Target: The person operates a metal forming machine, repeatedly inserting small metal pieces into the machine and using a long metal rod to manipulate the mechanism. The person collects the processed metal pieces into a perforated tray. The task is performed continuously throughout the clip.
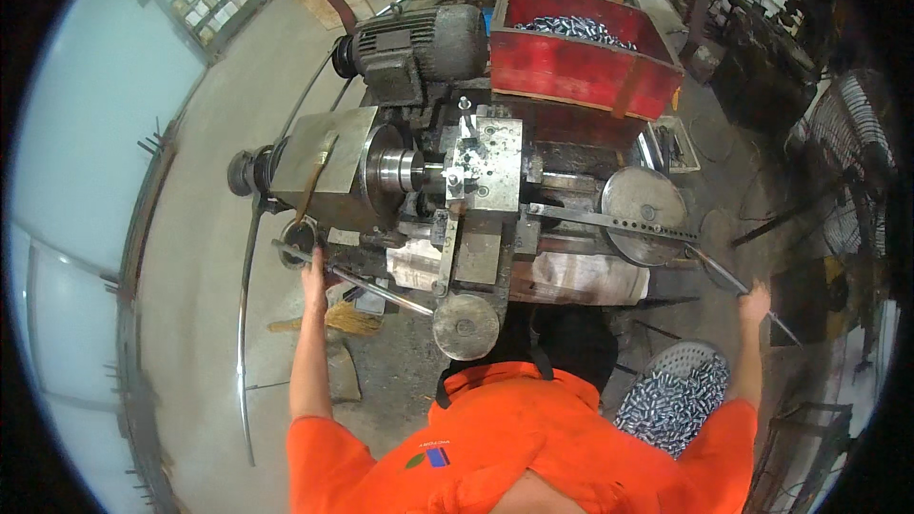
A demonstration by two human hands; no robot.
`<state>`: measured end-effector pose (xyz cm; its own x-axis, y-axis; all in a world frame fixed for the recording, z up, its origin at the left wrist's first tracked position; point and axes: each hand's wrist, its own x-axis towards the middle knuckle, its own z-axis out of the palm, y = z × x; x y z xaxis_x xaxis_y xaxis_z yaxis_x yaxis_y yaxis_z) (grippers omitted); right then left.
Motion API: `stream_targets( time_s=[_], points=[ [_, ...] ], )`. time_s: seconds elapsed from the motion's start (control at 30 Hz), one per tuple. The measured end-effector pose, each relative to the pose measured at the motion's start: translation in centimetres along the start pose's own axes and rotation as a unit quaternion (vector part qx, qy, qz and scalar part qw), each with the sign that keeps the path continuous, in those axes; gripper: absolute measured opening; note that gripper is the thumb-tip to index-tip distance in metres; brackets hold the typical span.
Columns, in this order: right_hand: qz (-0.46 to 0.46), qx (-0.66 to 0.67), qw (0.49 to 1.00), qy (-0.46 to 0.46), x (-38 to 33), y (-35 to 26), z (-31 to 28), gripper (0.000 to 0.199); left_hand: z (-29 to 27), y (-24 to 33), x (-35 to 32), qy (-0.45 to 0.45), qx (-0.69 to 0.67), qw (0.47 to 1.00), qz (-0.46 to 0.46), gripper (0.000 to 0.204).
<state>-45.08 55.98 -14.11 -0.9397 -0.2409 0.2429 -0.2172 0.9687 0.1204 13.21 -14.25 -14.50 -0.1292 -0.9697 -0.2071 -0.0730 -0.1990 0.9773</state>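
At the left of a small lathe (385, 167), my left hand (313, 276) is closed around a metal lever rod (376, 293). This rod runs to a round disc (466, 326) in front of the machine. On the right, my right hand (755, 302) grips a second long lever rod (716, 268), joined to a flat bar with a row of holes (609, 221). The bar passes over a larger round plate (645, 212). Between the two levers sits a metal tool block (497, 162), close to the spindle chuck (393, 169). Any workpiece in the chuck is too small to make out.
A red bin (581, 71) of small metal parts stands behind the lathe, beside a motor (424, 46). Near my right arm is a basket (681, 359) heaped with similar parts. A brush (315, 179) leans across the headstock cover. A fan (850, 162) stands far right.
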Motion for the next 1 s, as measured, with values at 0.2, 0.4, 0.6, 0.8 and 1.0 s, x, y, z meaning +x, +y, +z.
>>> stream_targets(
  time_s=[0.2,0.4,0.6,0.8,1.0],
  points=[
    [0.013,0.053,0.984,0.169,-5.2,-5.4,-1.0,0.070,-5.9,-5.8,0.8,-0.053,0.376,0.913,0.148,0.043],
    [0.055,0.015,0.992,0.114,-6.9,-5.1,-1.8,0.061,0.0,-7.0,-2.2,-0.144,0.729,0.663,0.092,0.042],
    [0.088,0.007,0.993,0.085,-6.6,-6.4,-2.9,0.055,0.2,-16.0,-1.5,-0.042,0.611,0.788,0.060,0.047],
    [0.034,0.013,0.991,0.127,-6.6,-4.8,-1.6,0.062,-1.2,-9.5,-2.0,-0.168,0.736,0.647,0.110,0.037],
    [-0.061,0.205,0.976,0.037,-3.5,-10.0,-5.1,0.057,-2.2,-11.3,-4.2,-0.112,0.606,0.780,0.108,0.047]
  ],
)
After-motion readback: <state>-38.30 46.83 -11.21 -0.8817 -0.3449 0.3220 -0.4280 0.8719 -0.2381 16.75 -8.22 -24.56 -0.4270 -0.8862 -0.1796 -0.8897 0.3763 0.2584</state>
